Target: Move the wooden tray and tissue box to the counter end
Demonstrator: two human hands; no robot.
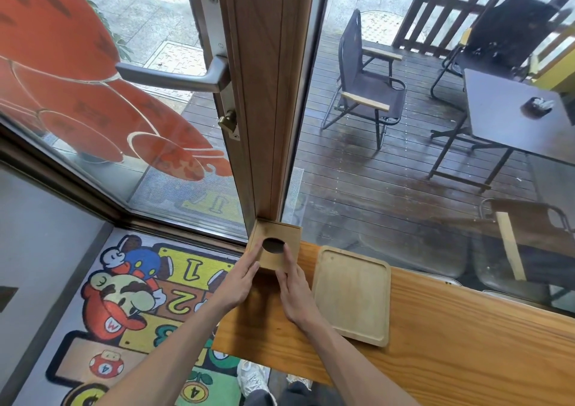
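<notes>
Tissue box (280,231) sits between straight fingers (252,265) — left hand (239,284) touching its left edge, right hand (295,290) its near edge.

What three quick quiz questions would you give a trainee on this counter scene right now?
1. True or false: the wooden tray lies on the counter, to the right of the tissue box.
2. The left hand and right hand both touch: A) the tray, B) the tissue box, C) nothing?
3. Fill in: the tissue box's top has a round ____.
Key: 1 true; 2 B; 3 hole.
</notes>
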